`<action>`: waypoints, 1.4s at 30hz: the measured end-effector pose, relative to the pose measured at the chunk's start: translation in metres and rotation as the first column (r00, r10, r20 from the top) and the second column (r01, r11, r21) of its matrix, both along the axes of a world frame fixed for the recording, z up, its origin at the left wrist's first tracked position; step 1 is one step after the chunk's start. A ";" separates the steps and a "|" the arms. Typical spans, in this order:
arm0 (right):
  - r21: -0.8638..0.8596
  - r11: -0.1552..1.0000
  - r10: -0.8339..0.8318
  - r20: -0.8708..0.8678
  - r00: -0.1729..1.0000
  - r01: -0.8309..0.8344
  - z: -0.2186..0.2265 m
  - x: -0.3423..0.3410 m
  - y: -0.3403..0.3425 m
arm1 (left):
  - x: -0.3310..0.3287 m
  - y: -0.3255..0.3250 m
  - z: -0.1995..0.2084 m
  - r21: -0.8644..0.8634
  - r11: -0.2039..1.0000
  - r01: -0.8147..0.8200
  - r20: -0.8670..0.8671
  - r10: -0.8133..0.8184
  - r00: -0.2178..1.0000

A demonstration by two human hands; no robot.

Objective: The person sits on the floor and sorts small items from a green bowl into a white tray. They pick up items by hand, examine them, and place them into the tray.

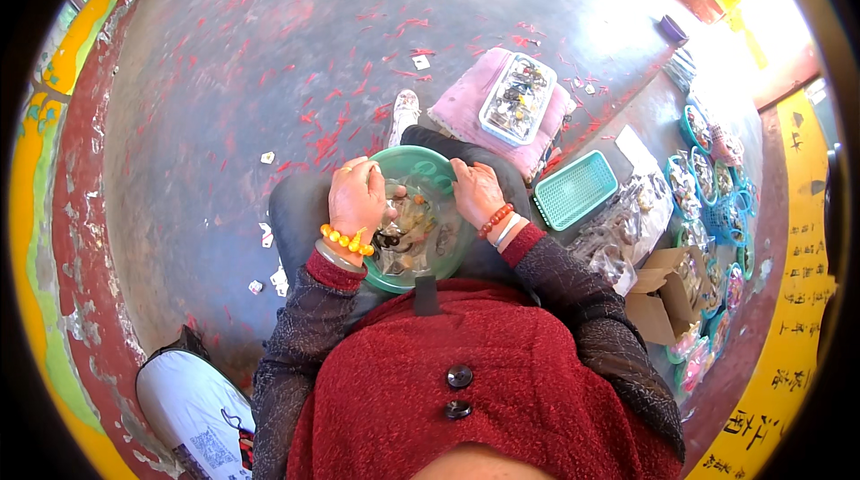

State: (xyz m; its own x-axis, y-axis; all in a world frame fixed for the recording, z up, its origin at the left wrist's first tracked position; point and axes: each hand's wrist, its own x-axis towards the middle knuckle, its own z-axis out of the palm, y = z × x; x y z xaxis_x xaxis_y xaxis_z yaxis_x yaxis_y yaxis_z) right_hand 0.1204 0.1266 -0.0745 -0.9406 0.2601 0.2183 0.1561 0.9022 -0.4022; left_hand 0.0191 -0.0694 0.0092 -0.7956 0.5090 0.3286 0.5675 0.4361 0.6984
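Observation:
A round green plastic basin [414, 158] rests on my lap between my thighs. My left hand [356, 201] grips its left rim, thumb and fingertips curled over to the inside. On the opposite side my right hand [478, 193] is closed on the upper right rim, thumb inside. Clear plastic bags [408, 243] with small mixed pieces lie in the bottom of the basin, some dark, some orange or pale. What exactly the pieces are is too small to tell.
Ahead, a white tray of small packed items [518, 99] sits on a pink cushion [466, 95]. To the right are a teal basket [576, 190], plastic bags [632, 220], a cardboard box [658, 301] and several filled baskets. A white sack [193, 408] stands lower left; red scraps litter the floor.

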 end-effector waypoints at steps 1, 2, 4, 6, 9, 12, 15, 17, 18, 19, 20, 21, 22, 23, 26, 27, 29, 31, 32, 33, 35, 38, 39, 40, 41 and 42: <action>0.041 0.999 -0.009 -0.042 0.999 0.010 0.002 0.000 -0.002 | 0.001 0.002 0.001 0.029 0.999 0.026 0.012 -0.027 1.000; 0.129 0.991 -0.028 -0.080 0.996 0.038 0.005 0.000 -0.005 | 0.001 0.003 0.003 0.025 0.999 0.040 0.035 -0.041 0.999; 0.296 0.950 -0.055 -0.160 0.986 0.101 0.017 0.003 -0.014 | 0.002 0.004 0.007 0.013 0.998 0.066 0.082 -0.067 0.994; 0.096 0.985 0.152 -0.119 0.981 -0.141 0.035 0.013 -0.025 | 0.002 0.004 0.003 0.026 0.998 0.049 0.084 -0.051 0.995; -0.278 0.833 0.495 -0.015 0.869 -0.479 0.031 0.031 -0.041 | 0.000 0.009 0.000 0.159 0.987 -0.030 0.133 0.008 0.991; -0.333 0.795 0.562 0.092 0.822 -0.506 0.026 0.035 -0.066 | -0.009 0.011 -0.001 0.297 0.953 -0.061 0.036 0.052 0.998; -0.215 0.824 0.563 0.204 0.801 -0.524 0.020 0.032 -0.076 | -0.020 0.013 0.009 0.481 0.869 -0.120 0.308 -0.040 0.950; -0.216 0.825 0.563 0.229 0.794 -0.522 0.018 0.030 -0.077 | -0.015 0.018 0.035 0.578 0.778 -0.247 0.573 -0.171 0.802; -0.215 0.827 0.560 0.242 0.792 -0.519 0.016 0.029 -0.076 | -0.011 0.021 0.050 0.591 0.738 -0.325 0.673 -0.230 0.703; -0.229 0.831 0.553 0.249 0.795 -0.506 0.016 0.030 -0.076 | -0.012 0.024 0.051 0.621 0.699 -0.355 0.697 -0.286 0.657; -0.242 0.836 0.545 0.256 0.798 -0.493 0.016 0.030 -0.075 | -0.013 0.026 0.048 0.627 0.691 -0.360 0.707 -0.311 0.635; -0.256 0.840 0.537 0.263 0.802 -0.478 0.016 0.030 -0.074 | -0.015 0.028 0.045 0.633 0.683 -0.365 0.716 -0.337 0.611; -0.294 0.857 0.503 0.291 0.814 -0.424 0.016 0.031 -0.072 | -0.015 0.029 0.042 0.637 0.675 -0.373 0.726 -0.361 0.586; -0.329 0.870 0.469 0.320 0.823 -0.367 0.015 0.031 -0.070 | -0.015 0.029 0.037 0.622 0.701 -0.349 0.728 -0.353 0.588; -0.533 0.817 0.388 0.227 0.893 -0.219 0.001 0.033 -0.054 | -0.019 0.029 0.010 0.619 0.743 -0.255 0.698 -0.371 0.612; -0.643 0.744 0.386 0.190 0.903 -0.183 -0.004 0.030 -0.044 | -0.017 0.028 0.009 0.602 0.760 -0.246 0.714 -0.373 0.593; -0.727 0.679 0.369 0.218 0.904 -0.102 -0.004 0.028 -0.032 | -0.018 0.028 0.003 0.598 0.771 -0.219 0.710 -0.383 0.590; -0.648 0.728 0.433 0.181 0.883 -0.224 -0.003 0.030 -0.034 | -0.017 0.030 0.003 0.586 0.783 -0.209 0.715 -0.378 0.589; -0.603 0.745 0.464 0.163 0.870 -0.285 -0.001 0.031 -0.035 | -0.016 0.030 0.004 0.581 0.789 -0.202 0.715 -0.376 0.589; -0.613 0.720 0.528 0.177 0.830 -0.327 0.000 0.031 -0.039 | -0.016 0.031 0.004 0.574 0.791 -0.212 0.725 -0.369 0.582; -0.532 0.736 0.592 0.208 0.779 -0.417 0.002 0.032 -0.048 | -0.015 0.033 0.006 0.562 0.796 -0.227 0.740 -0.360 0.569; -0.468 0.774 0.598 0.320 0.735 -0.426 0.003 0.032 -0.059 | -0.012 0.033 0.008 0.509 0.825 -0.247 0.795 -0.339 0.504; -0.458 0.775 0.603 0.329 0.727 -0.435 0.006 0.030 -0.058 | -0.012 0.034 0.008 0.509 0.827 -0.238 0.790 -0.339 0.511; -0.448 0.775 0.608 0.338 0.718 -0.446 0.008 0.029 -0.058 | -0.012 0.034 0.007 0.508 0.830 -0.230 0.786 -0.338 0.518; -0.445 0.785 0.595 0.352 0.722 -0.430 0.008 0.029 -0.059 | -0.012 0.033 0.006 0.508 0.832 -0.222 0.781 -0.336 0.526; -0.442 0.795 0.582 0.367 0.725 -0.415 0.008 0.029 -0.061 | -0.012 0.033 0.006 0.502 0.835 -0.225 0.786 -0.333 0.521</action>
